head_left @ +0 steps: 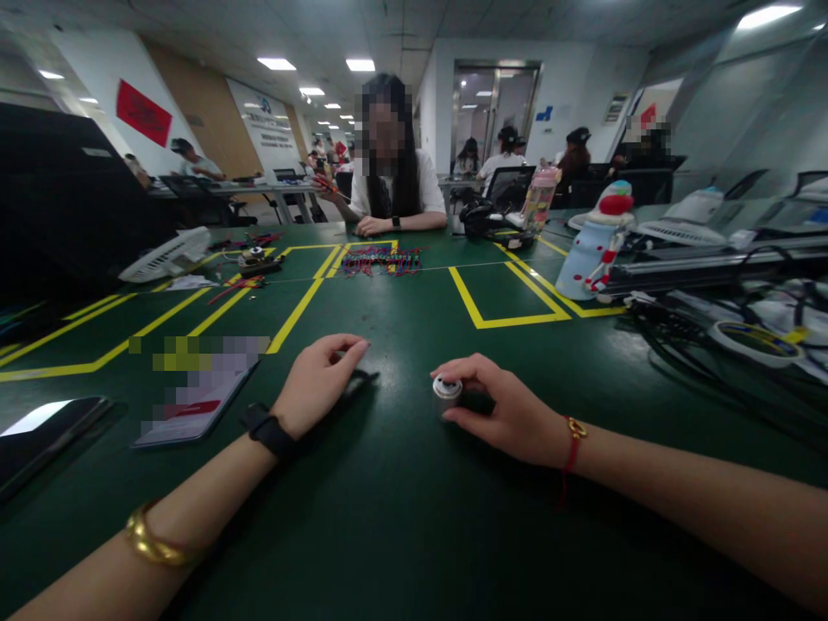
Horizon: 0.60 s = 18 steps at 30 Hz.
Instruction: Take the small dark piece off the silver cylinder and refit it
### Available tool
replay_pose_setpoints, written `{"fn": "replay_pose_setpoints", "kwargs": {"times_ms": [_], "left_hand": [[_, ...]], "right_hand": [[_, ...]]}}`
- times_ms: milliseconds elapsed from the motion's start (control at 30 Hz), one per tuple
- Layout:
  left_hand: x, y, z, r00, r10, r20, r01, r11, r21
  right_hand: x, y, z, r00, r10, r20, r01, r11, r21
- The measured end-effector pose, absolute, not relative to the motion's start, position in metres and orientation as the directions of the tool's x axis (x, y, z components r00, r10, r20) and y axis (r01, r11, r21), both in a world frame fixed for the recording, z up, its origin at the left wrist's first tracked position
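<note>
My right hand (pixel 511 414) pinched one round white cap (pixel 447 387) | left hand (pixel 320 379) curled over one flat black piece (pixel 359 379), grip unclear | smooth green table (pixel 401 517)

Around the small white round part (pixel 447 387) the green table (pixel 401 517) lies bare in front and behind. Left of it lie a dark flat piece (pixel 359 379) and a phone (pixel 197 401). Far right, tangled cables (pixel 699 354) block the way.
</note>
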<state>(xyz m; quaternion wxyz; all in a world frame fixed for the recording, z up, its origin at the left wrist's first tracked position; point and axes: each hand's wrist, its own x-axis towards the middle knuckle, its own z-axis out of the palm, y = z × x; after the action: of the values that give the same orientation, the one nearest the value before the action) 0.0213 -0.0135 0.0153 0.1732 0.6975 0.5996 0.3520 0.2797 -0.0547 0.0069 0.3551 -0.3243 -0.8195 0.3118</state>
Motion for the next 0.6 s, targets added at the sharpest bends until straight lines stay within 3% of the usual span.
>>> {"fn": "replay_pose_setpoints", "kwargs": {"times_ms": [100, 200, 467, 600], "left_hand": [[0.053, -0.035, 0.03, 0.287, 0.899, 0.331, 0.628, -0.437, 0.644], [0.076, -0.049, 0.039, 0.402, 0.855, 0.328, 0.576, -0.515, 0.635], [0.085, -0.053, 0.044, 0.422, 0.84, 0.341, 0.561, -0.537, 0.63], [0.081, -0.053, 0.045, 0.335, 0.87, 0.361, 0.571, -0.492, 0.658]], "right_hand": [[0.278, -0.052, 0.002, -0.496, 0.8, 0.337, 0.243, 0.501, -0.831], [0.277, -0.051, -0.001, -0.484, 0.824, 0.294, 0.189, 0.427, -0.885], [0.277, -0.05, 0.001, -0.509, 0.814, 0.28, 0.238, 0.446, -0.863], [0.277, -0.051, 0.001, -0.506, 0.798, 0.327, 0.278, 0.511, -0.814]]}}
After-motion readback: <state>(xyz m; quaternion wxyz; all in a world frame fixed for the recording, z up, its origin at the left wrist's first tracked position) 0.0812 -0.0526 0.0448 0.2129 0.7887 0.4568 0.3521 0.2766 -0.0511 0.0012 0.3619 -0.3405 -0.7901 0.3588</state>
